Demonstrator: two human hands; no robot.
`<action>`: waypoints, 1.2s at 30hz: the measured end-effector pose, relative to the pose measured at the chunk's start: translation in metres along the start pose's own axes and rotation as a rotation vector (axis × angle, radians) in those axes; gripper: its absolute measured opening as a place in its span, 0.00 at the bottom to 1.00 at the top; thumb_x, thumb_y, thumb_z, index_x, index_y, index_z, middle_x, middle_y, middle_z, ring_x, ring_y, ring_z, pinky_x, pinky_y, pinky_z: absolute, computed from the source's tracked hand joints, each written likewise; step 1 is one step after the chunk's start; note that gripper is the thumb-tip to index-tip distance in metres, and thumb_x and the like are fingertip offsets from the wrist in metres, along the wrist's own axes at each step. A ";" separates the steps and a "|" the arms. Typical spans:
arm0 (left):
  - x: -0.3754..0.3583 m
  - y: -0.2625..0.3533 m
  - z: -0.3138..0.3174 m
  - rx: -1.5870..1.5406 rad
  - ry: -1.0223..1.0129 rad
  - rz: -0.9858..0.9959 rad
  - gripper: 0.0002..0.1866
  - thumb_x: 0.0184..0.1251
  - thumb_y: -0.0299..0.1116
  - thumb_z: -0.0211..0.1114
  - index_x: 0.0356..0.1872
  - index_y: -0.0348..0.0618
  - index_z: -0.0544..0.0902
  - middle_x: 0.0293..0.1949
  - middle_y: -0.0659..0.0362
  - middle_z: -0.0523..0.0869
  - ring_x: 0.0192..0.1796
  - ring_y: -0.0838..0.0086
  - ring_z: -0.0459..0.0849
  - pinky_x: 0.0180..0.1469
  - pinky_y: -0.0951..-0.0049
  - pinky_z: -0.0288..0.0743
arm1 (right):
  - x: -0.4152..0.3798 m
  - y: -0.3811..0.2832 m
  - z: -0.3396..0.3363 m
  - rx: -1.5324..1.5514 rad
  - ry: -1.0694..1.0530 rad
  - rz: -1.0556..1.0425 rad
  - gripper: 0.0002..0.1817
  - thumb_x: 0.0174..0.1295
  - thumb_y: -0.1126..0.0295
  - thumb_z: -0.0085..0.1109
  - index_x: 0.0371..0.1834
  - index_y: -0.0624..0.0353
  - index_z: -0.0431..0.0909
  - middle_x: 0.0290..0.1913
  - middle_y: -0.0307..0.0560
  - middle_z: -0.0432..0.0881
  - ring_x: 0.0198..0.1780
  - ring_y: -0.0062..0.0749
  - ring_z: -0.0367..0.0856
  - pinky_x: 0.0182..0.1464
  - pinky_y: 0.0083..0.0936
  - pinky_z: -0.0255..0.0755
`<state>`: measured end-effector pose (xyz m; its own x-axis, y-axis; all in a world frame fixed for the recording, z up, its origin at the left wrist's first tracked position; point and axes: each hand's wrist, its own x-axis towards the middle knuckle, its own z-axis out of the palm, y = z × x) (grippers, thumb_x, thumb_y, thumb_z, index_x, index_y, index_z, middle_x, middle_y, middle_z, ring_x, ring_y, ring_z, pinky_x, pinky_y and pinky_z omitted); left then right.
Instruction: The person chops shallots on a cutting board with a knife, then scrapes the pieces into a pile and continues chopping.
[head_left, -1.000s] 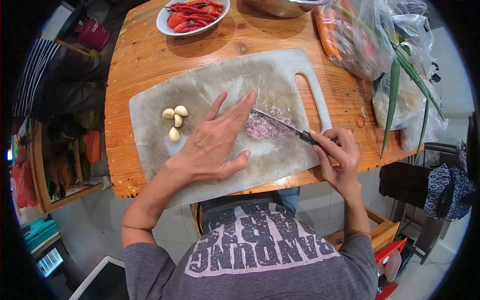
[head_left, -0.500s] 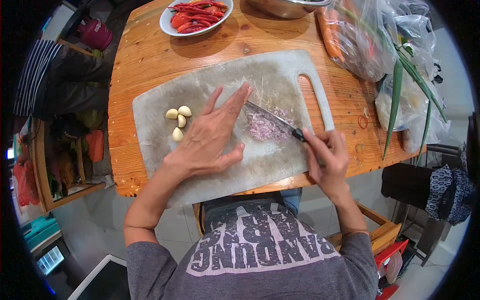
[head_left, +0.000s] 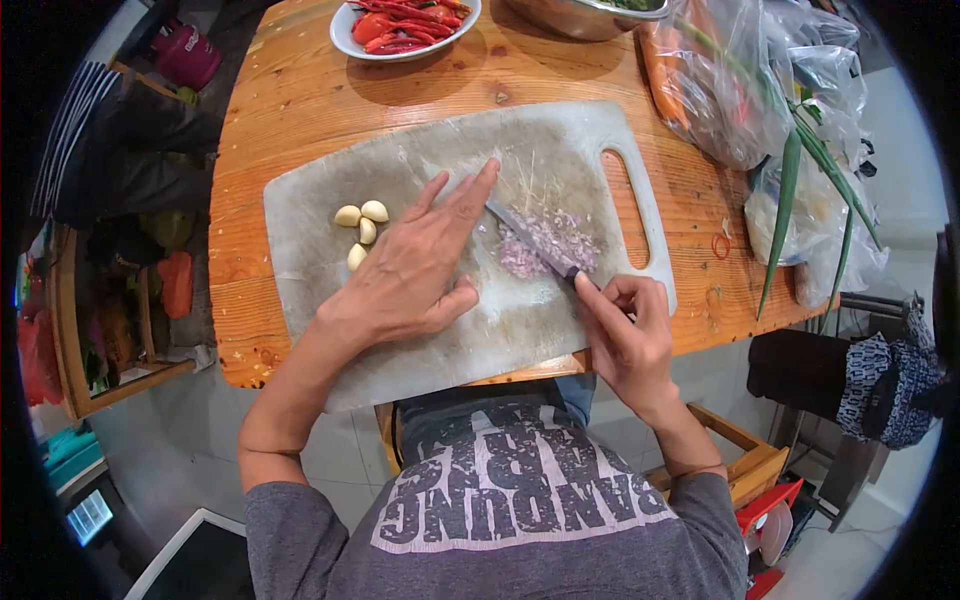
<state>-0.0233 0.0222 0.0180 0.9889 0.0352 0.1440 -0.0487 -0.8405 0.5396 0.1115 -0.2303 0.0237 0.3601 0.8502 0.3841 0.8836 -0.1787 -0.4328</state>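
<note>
My right hand point(head_left: 632, 335) is wrapped round the black handle of a kitchen knife point(head_left: 532, 241), whose blade lies across a heap of finely chopped shallot point(head_left: 560, 238). My left hand point(head_left: 415, 260) is open, its fingers stretched out toward the blade's tip and the thumb apart. Under both is a worn white cutting board point(head_left: 450, 375) with a handle slot at its right end. Several peeled garlic cloves point(head_left: 374, 211) sit on the board to the left of my left hand. Thin pale shreds are scattered just above the shallot.
At the table's far side stand a white bowl of red chillies and tomatoes point(head_left: 400, 28) and a metal bowl point(head_left: 580, 18) with greens. Plastic bags point(head_left: 735, 90) with carrots point(head_left: 664, 80) and spring onion leaves point(head_left: 788, 200) lie right. A person's striped garment point(head_left: 75, 130) shows at left.
My right hand and the knife have shifted a little left across the shallot. My left hand keeps nearly the same pose. The whole view has moved slightly.
</note>
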 end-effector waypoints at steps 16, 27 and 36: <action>0.007 0.000 0.005 0.006 0.059 0.023 0.56 0.49 0.28 0.60 0.83 0.30 0.44 0.81 0.38 0.60 0.83 0.50 0.59 0.87 0.49 0.38 | 0.002 -0.002 -0.004 0.124 0.135 0.115 0.26 0.53 0.84 0.74 0.59 0.62 0.87 0.37 0.48 0.81 0.35 0.36 0.79 0.37 0.28 0.74; 0.006 -0.002 0.007 -0.038 0.028 0.014 0.56 0.49 0.25 0.58 0.84 0.30 0.42 0.81 0.37 0.59 0.83 0.51 0.59 0.87 0.49 0.40 | -0.020 -0.031 0.007 0.194 0.112 0.020 0.24 0.56 0.86 0.71 0.59 0.64 0.87 0.59 0.56 0.80 0.38 0.32 0.78 0.37 0.25 0.73; 0.007 0.002 0.005 -0.002 0.055 0.033 0.54 0.51 0.23 0.58 0.83 0.28 0.43 0.80 0.35 0.60 0.82 0.47 0.60 0.87 0.50 0.43 | -0.018 -0.029 0.005 0.198 0.103 0.048 0.23 0.58 0.85 0.70 0.59 0.62 0.87 0.55 0.55 0.83 0.41 0.33 0.78 0.39 0.24 0.74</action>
<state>-0.0161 0.0181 0.0161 0.9776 0.0369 0.2074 -0.0819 -0.8404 0.5357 0.0776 -0.2382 0.0249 0.4382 0.7858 0.4364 0.7925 -0.1087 -0.6001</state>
